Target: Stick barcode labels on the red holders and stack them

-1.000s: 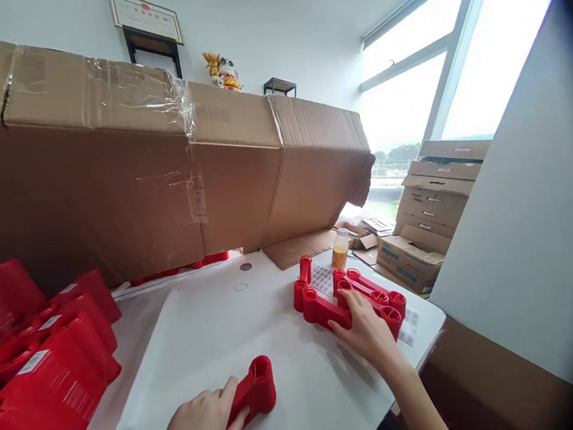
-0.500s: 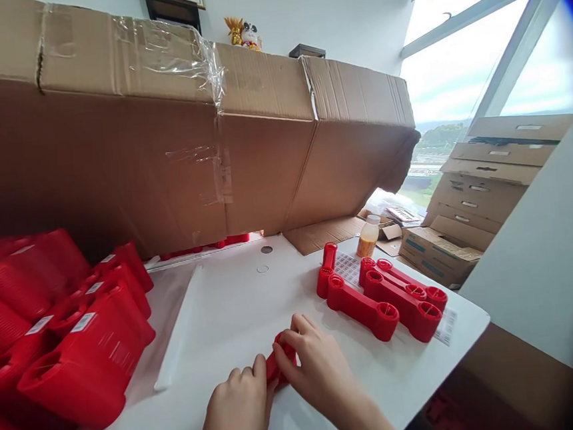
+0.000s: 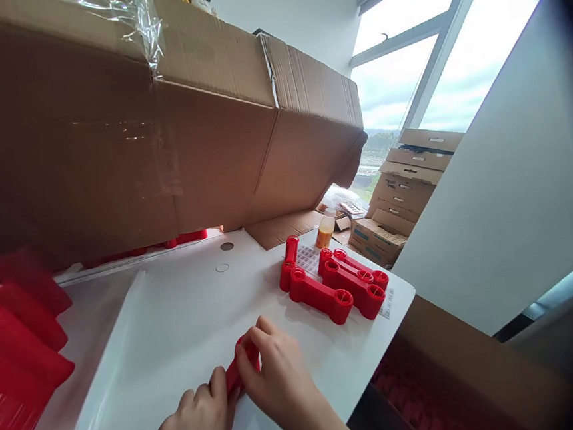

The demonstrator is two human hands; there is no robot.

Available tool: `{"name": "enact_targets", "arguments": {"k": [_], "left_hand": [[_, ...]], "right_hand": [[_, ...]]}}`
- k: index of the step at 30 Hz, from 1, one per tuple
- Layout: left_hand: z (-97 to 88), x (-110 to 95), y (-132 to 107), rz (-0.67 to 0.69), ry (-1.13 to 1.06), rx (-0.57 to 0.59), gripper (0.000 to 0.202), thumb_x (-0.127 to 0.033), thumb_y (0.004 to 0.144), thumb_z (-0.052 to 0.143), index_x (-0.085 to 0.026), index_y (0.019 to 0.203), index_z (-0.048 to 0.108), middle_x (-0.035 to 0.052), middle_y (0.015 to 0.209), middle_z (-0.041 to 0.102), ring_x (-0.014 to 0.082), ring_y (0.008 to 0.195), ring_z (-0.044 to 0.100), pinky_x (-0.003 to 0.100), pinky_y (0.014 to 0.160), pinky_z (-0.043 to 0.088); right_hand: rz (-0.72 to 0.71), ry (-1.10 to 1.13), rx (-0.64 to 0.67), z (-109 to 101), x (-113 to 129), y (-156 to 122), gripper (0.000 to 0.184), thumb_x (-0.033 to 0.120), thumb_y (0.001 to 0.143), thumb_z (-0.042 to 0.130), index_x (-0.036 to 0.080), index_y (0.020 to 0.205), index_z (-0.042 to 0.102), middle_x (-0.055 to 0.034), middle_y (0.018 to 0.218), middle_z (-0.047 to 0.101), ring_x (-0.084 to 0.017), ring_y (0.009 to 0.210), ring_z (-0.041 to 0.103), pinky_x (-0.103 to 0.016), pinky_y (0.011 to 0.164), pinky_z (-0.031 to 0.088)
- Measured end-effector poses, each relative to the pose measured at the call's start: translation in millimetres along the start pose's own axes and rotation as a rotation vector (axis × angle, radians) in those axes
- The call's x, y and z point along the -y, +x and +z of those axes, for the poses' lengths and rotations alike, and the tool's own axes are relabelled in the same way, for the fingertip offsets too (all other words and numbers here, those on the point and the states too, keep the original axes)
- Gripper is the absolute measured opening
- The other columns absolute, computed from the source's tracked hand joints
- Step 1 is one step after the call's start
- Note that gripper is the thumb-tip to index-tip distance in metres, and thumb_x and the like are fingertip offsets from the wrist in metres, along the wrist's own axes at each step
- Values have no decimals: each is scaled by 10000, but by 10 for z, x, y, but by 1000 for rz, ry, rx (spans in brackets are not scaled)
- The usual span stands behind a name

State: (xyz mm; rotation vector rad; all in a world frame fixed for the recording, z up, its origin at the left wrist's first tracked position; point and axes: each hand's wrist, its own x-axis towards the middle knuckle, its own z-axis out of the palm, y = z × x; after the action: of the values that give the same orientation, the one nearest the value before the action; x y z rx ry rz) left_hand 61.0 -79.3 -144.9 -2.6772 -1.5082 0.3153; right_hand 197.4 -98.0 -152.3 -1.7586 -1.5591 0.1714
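red moulded plastic dumbbell-shaped part point(image 3: 240, 366) sits in the grip, low over the white tabletop point(image 3: 184, 304), mostly hidden by fingers. cannot tell if it touches the top. left hand point(image 3: 197, 427) and right hand point(image 3: 276, 383) are both closed on it from either side: right fingers curl over the upper end, left fingers press the lower end. two-handed hold probably steadies a small part that one hand alone could let turn.

ahead and right of the grip, two matching red dumbbell parts point(image 3: 321, 295) lie flat side by side, round open ends showing, with a third red dumbbell part point(image 3: 355, 262) just behind. a fourth red dumbbell part point(image 3: 290, 258) lies nearer the grip's line, pointing away. tight parallel layout likely keeps them together in a small patch within reach. a white sheet of printed labels point(image 3: 308, 260) lies partly under this group.

left of the grip, a pale plastic sheet point(image 3: 101, 385) lies on the tabletop, with blurred larger red parts point(image 3: 13, 359) beyond it. far ahead stands a clear bottle of amber liquid point(image 3: 324, 230), below a large taped brown cardboard box point(image 3: 84, 145).
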Motion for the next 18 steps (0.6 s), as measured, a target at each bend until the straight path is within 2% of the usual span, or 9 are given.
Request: {"name": "enact_targets", "arguments": {"k": [3,10,14,18], "left_hand": [[-49,-12,-29,-5,-15,27,659,43,958,148,-124,1246,717,172,990,760,314,963,749,425,805,609],[-68,-32,-38,-17,-68,-2,526,-16,1004,242,-132,1198,717,163,976,763,320,945,752,422,775,613],[-76,-42,-48,-27,-85,-4,464,-80,1040,269,-138,1179,708,142,933,765,302,906,759,389,756,613],[-72,-51,-60,-19,-99,-15,437,-120,1059,284,-131,1170,707,114,932,768,310,894,758,396,748,619]], "right_hand": [[-17,-2,27,-31,-3,-5,192,130,944,564,196,780,637,-6,822,609,-135,662,592,-261,594,381],[22,210,51,-133,-79,-40,210,176,1003,529,205,823,631,6,850,602,-127,672,578,-257,614,411],[11,114,91,-164,-47,-101,124,158,941,630,221,839,661,8,869,609,-147,700,582,-277,635,410],[32,-22,105,-108,2,-138,155,143,946,598,204,813,648,-11,838,591,-167,668,545,-304,605,388]]}}
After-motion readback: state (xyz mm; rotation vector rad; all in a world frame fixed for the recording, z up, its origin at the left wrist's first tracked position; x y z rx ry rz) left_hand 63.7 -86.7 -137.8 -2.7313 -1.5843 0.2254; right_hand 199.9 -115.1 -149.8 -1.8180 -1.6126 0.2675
